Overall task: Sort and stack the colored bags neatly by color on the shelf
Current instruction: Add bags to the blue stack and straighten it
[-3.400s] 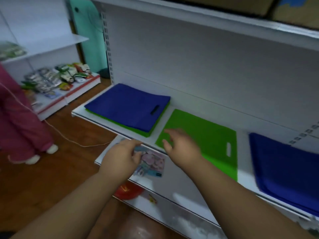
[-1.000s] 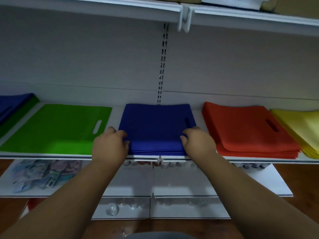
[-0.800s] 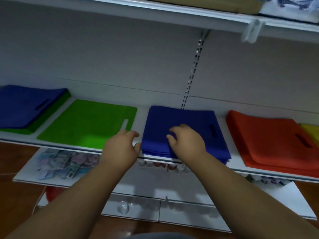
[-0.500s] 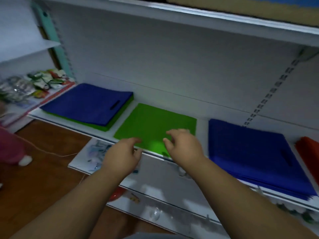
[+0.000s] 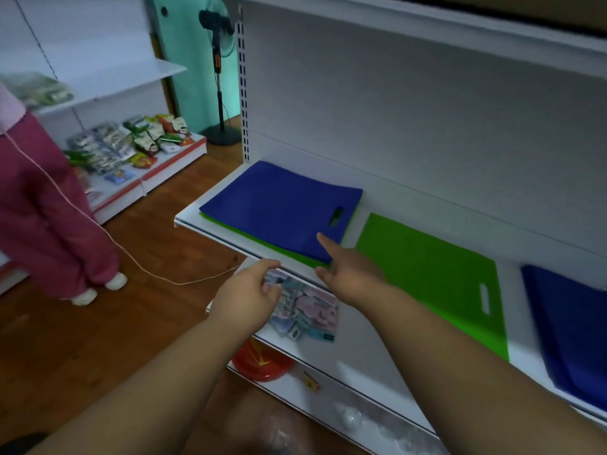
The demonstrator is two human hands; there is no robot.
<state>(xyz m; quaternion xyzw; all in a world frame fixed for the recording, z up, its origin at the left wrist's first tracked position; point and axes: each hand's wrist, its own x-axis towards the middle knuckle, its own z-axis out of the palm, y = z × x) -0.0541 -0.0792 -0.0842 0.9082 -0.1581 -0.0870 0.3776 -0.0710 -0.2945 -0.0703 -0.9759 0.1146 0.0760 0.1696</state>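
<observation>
At the shelf's (image 5: pixel 210 224) left end, still needing sorting: blue bag (image 5: pixel 279 208) lying atop green bags (image 5: pixel 262 246), right hand (image 5: pixel 348 274) reaching with fingers spread, left hand (image 5: pixel 244 297) loosely curled, both holding nothing.

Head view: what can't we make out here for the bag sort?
- Green bags under the blue bag: only an edge strip shows, count unknown.
- Right blue stack: cut off by the frame's right edge.
- Right hand: fingertip contact with the blue bag unclear.
- Left hand: it hides part of the printed packets, too blurred to read.
</observation>
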